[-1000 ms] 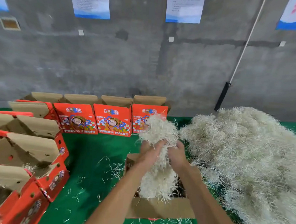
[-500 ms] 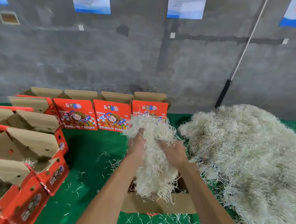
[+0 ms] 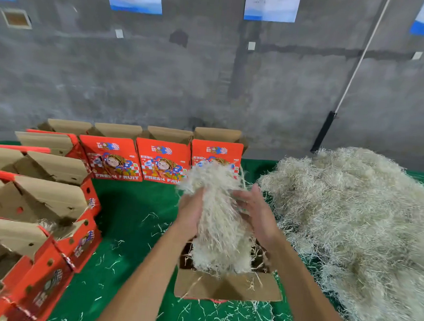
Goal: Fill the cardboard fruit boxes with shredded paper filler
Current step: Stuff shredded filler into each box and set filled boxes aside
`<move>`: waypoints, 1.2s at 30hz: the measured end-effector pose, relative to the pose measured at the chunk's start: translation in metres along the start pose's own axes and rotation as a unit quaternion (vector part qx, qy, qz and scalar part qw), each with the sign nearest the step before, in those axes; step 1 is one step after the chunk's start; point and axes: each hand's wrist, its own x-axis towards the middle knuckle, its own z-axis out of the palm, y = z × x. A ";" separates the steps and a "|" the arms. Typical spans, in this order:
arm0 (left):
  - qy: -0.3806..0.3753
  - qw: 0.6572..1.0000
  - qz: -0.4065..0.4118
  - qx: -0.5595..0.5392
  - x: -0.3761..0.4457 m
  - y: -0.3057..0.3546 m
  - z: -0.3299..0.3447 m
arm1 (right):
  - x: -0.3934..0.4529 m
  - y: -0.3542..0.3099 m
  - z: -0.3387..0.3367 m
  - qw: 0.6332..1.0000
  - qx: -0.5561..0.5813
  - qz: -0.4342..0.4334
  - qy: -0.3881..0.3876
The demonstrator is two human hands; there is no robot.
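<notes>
Pale shredded paper wad [image 3: 220, 225] upright over open brown cardboard box [image 3: 225, 286] — tail inside it

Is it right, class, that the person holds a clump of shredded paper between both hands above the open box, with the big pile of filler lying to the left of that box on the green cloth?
Not quite. The head view shows the big pile of filler lying to the right of the open box, not the left. The rest stands: the left hand and right hand hold a clump of shredded paper above that box on the green cloth.
</notes>
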 end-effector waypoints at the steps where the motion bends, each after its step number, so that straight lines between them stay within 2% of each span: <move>1: -0.007 0.998 0.014 -0.068 0.003 0.008 -0.004 | -0.002 0.004 -0.002 0.999 -0.047 -0.010 0.001; 2: -0.005 0.995 0.029 -0.095 -0.001 0.012 0.000 | -0.002 0.008 0.001 0.994 -0.105 -0.004 0.013; 3: -0.002 0.997 0.040 -0.064 -0.003 0.012 0.009 | -0.001 0.012 0.008 0.988 -0.156 0.009 0.016; 5: -0.008 0.996 0.057 0.075 -0.009 0.000 0.022 | 0.007 0.026 0.018 0.971 -0.237 0.016 0.022; 7: 0.020 0.983 0.073 0.169 -0.020 -0.002 0.024 | 0.014 0.025 0.017 0.969 -0.226 0.021 0.102; 8: -0.001 0.979 0.088 0.182 -0.023 0.000 0.021 | 0.016 0.021 0.013 0.974 -0.186 0.008 0.131; 10: -0.055 0.969 0.106 0.218 -0.033 -0.005 0.012 | 0.017 0.017 0.009 0.978 -0.127 0.014 0.165; 12: -0.067 0.954 0.136 0.260 -0.048 -0.024 0.014 | 0.013 0.014 0.017 0.970 -0.174 0.005 0.170; 14: -0.035 0.950 0.183 0.251 -0.055 -0.039 0.026 | 0.008 0.014 0.028 0.962 -0.203 -0.083 0.161; 17: -0.018 0.968 0.126 0.215 -0.052 -0.031 0.017 | -0.002 0.011 0.018 0.966 -0.140 -0.167 0.139; 20: -0.068 0.977 0.155 0.130 -0.039 -0.014 -0.013 | -0.011 0.010 -0.017 0.967 -0.069 -0.151 0.194; 22: -0.032 0.986 0.138 0.090 -0.036 -0.013 -0.017 | -0.013 0.013 -0.022 0.967 -0.044 -0.088 0.235; 23: -0.018 0.986 0.129 0.107 -0.034 -0.020 -0.013 | -0.014 0.013 -0.014 0.971 -0.046 -0.077 0.220; 26: -0.053 0.966 0.130 0.217 -0.059 -0.045 0.017 | -0.011 0.012 0.026 0.975 -0.088 -0.145 0.147; 28: -0.040 0.971 0.075 0.223 -0.065 -0.048 0.021 | -0.007 0.015 0.028 0.965 -0.133 -0.173 0.149; 31: 0.033 0.987 0.041 0.151 -0.039 -0.022 -0.015 | -0.016 0.020 -0.013 0.963 -0.092 -0.153 0.203; 33: 0.006 0.993 0.083 0.081 -0.031 -0.012 -0.033 | -0.018 0.029 -0.033 0.965 -0.036 -0.107 0.235; 34: -0.028 0.990 0.111 0.086 -0.035 -0.013 -0.030 | -0.018 0.031 -0.027 0.970 -0.028 -0.082 0.229; 36: -0.070 0.977 0.131 0.154 -0.041 -0.033 -0.003 | -0.015 0.033 0.010 0.985 -0.073 -0.076 0.137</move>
